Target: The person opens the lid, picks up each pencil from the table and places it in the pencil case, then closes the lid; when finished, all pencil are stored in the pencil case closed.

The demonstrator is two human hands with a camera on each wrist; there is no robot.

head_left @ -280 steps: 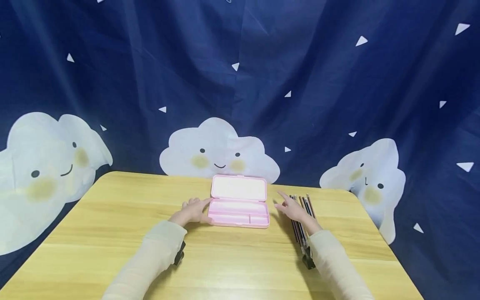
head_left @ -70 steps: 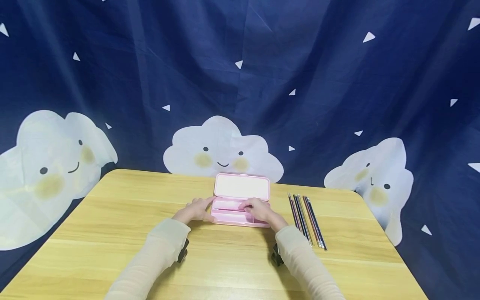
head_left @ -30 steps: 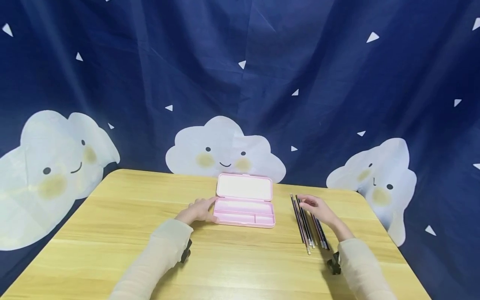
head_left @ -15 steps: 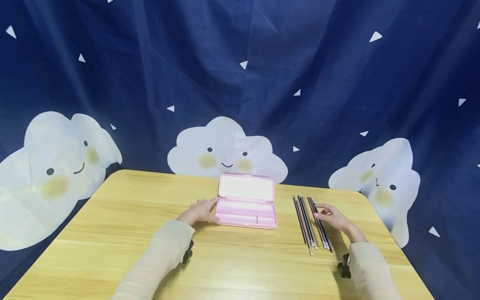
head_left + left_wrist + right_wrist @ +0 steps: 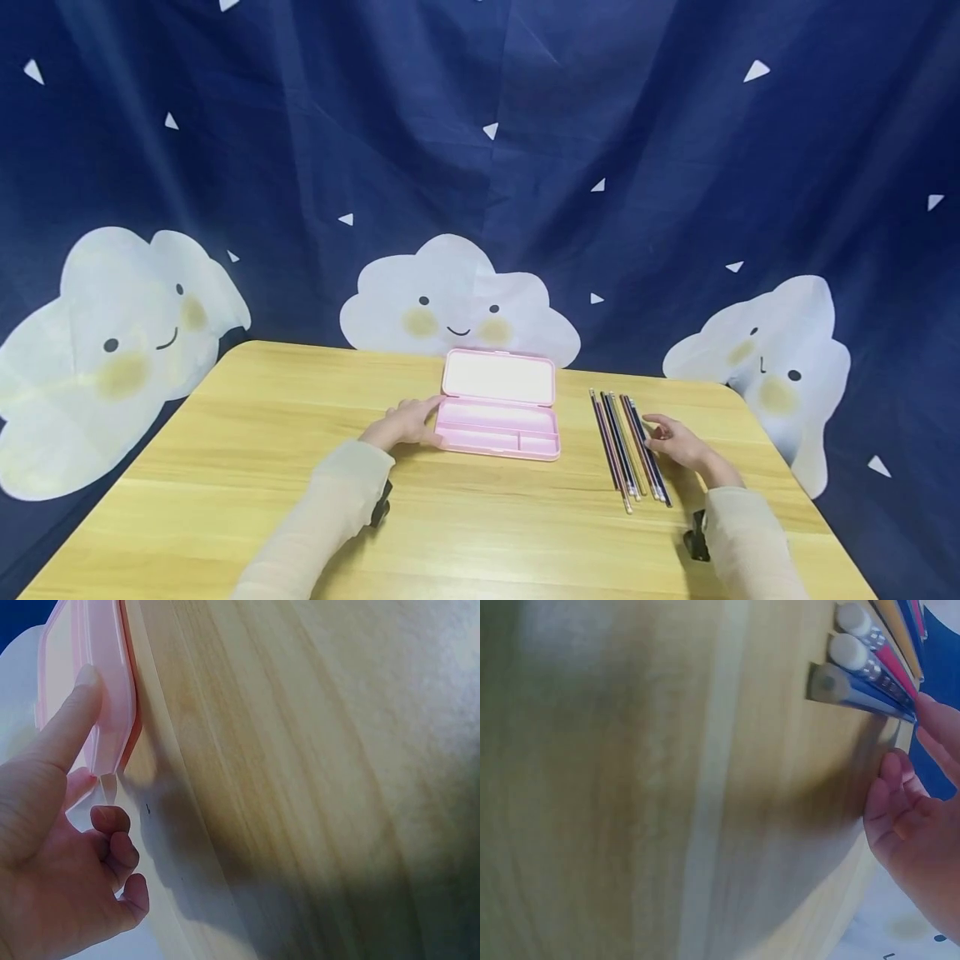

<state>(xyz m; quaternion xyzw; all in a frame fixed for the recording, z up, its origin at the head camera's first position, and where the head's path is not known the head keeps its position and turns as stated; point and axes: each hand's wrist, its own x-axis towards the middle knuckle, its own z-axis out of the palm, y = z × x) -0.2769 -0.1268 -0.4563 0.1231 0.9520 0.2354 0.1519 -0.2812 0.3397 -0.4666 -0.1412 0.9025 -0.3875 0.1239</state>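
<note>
A pink pencil case (image 5: 498, 455) lies with its lid raised on the wooden table, and its compartments look bare. My left hand (image 5: 408, 422) holds the case's left end between thumb and index finger. In the left wrist view, the thumb (image 5: 69, 724) lies along the case (image 5: 112, 682) while the other fingers curl beside it. To the right of the case, several pencils (image 5: 626, 446) lie side by side in a loose row. My right hand (image 5: 681, 443) is at the row's right side. Its fingertips are close to the outermost pencil (image 5: 855, 690); contact is hard to tell.
The light wooden table (image 5: 300, 383) ends at a dark blue curtain (image 5: 420, 125) printed with white clouds and triangles. A black wrist camera (image 5: 697, 536) sits under the right sleeve, another (image 5: 381, 504) under the left.
My right hand has gone from inside the pencil case to over the pencils, then to their right side. The pencils lie more spread out than at first. The left hand stays at the case.
</note>
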